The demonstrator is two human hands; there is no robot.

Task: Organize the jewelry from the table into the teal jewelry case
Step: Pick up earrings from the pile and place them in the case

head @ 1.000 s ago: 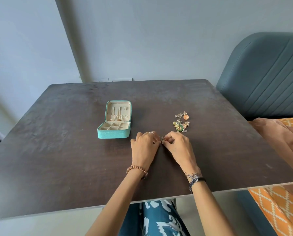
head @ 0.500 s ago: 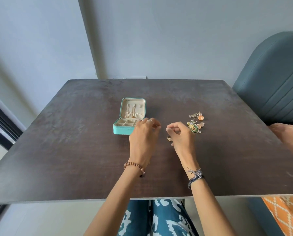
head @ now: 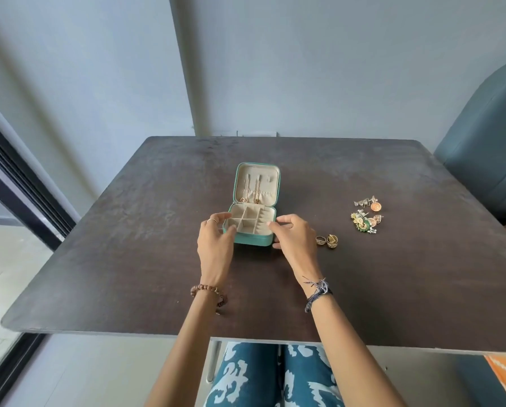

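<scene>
Head view, case: the teal jewelry case (head: 253, 211) lies open near the middle of the surface (head: 128, 259), lid upright at the back, divided tray toward the person; chains hang inside the lid.
Head view, left grip: the left hand (head: 215, 240) grips the tray's left wall, fingers curled over the rim, thumb at the front corner.
Head view, right grip: the right hand (head: 294, 237) grips the tray's right wall, fingers over the rim, thumb low on the front corner.
Head view, loose jewelry: two gold rings (head: 327, 240) lie just beside the right hand; a cluster of earrings (head: 366, 217) lies further right, well apart from the case.
Handling, case: judged light and fairly stiff; likely to slide on the surface, so holding both side walls suits it.
Handling, jewelry: judged small, light, easily dropped; take each piece by a fingertip pinch. The earrings look ornate and possibly tangled.
Surroundings: a blue-grey upholstered seat (head: 486, 160) stands at the right edge.
Obstruction: nothing lies between the rings and the tray except the right hand itself.
</scene>
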